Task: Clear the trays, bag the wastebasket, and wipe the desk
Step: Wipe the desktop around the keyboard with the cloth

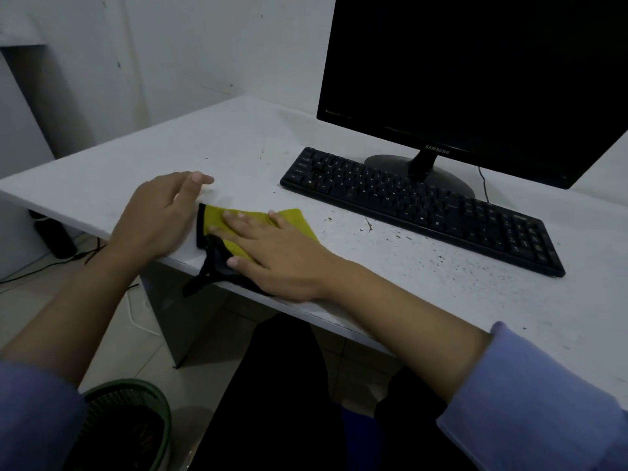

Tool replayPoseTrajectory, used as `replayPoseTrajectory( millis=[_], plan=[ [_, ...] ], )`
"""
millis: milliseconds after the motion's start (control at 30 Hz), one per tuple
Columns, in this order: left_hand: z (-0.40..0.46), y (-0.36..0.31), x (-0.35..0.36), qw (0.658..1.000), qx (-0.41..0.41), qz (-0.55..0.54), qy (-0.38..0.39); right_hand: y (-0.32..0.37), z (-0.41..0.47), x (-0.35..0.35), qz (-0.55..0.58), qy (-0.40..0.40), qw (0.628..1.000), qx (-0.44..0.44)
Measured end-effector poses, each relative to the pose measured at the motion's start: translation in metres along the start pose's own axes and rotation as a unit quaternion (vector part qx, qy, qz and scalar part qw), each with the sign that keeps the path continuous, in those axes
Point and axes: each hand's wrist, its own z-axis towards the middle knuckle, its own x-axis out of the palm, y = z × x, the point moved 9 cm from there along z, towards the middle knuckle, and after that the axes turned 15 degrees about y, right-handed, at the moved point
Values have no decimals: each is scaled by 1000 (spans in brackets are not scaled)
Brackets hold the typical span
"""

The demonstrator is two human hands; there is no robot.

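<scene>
White desk [238,137] fills mid frame, wall behind | lower left: green wastebasket [156,402] on floor | left of centre: my left hand [159,215] hovers at desk edge, fingers loose, holding nothing | centre: my right hand [272,253] flat, fingers spread, pressing yellow cloth [234,229] at front edge | right: black keyboard [421,205], dark monitor [475,76]

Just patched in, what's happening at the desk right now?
A person is wiping the white desk. The right hand lies flat on a yellow cloth with black trim, pressing it down near the desk's front edge. The left hand rests open beside the cloth, holding nothing. Dark specks still mark the surface in front of the keyboard, so wiping isn't finished. A green wastebasket sits on the floor below; whether it's bagged is unclear.
</scene>
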Motion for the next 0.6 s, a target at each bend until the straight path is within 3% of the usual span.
replayPoseTrajectory(
  millis=[333,600],
  plan=[
    [2,0,7,998,-20,49,42,-21,-61,17,57,-24,994,94],
    [-1,-8,8,995,-6,90,37,-85,-122,22,88,-62,963,249]
  ],
)
